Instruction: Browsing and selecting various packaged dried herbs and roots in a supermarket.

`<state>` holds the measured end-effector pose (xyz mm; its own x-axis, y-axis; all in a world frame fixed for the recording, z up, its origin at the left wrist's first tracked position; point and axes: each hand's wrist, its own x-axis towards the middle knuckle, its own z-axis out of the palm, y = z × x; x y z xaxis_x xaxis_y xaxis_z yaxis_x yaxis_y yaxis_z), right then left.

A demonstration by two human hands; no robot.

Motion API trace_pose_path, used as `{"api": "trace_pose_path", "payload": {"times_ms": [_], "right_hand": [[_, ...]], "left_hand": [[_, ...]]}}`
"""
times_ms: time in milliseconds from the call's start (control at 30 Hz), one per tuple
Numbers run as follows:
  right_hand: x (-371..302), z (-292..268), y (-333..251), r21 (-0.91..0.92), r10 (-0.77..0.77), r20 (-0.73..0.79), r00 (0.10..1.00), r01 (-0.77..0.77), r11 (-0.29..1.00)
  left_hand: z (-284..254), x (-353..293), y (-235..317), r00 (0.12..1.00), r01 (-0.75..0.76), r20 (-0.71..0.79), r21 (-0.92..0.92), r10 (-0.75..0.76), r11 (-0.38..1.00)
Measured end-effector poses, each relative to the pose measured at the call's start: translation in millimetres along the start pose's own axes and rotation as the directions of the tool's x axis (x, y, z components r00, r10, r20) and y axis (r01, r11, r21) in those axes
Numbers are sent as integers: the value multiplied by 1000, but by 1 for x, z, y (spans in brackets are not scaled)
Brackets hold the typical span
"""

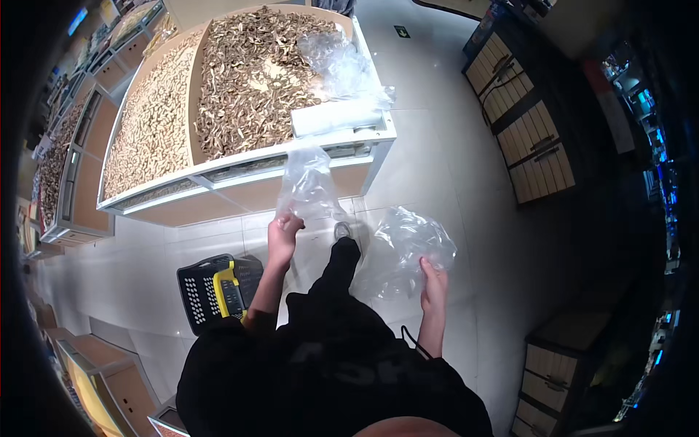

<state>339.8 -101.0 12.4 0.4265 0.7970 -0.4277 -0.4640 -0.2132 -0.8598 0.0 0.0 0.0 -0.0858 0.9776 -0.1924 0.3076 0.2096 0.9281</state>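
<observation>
The left hand (286, 231) has its grip closed on a clear plastic strip (307, 175), which goes up over the front edge of the display bin (247, 205) towards a white roll (336, 119). The right hand (434, 282) has its grip on a loose clear bag (408, 244), with the thumb upon the film; the other fingers are partly hidden. This bag spreads above the floor (455, 167), to the right of the person's leg (337, 266).

The roll lies at the near right corner of the bin, and behind it crumpled plastic (336, 60) rests on dark brown dried pieces (237, 91). A divider (194, 102) separates these from pale, peanut-like pieces (156, 120). Beside the left forearm (271, 280), a black basket (194, 300) with yellow handle (220, 288) is standing.
</observation>
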Motion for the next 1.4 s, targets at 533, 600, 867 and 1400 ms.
{"api": "trace_pose_path", "payload": {"times_ms": [533,600,867,1400], "right_hand": [[350,312,-150,-98,236,571,786,-220,971],[383,369,-157,-141,302,643,704,-279,950],[543,506,-92,-606,229,416,880,80,791],[586,470,-150,-231,-491,570,659,702,674]], "left_hand": [[-4,219,168,924,-372,-352,-733,151,570],[1,220,173,924,-373,-354,-762,142,529],[71,286,185,815,-476,-567,-775,-123,415],[132,473,178,718,403,-615,-15,-326,915]]}}
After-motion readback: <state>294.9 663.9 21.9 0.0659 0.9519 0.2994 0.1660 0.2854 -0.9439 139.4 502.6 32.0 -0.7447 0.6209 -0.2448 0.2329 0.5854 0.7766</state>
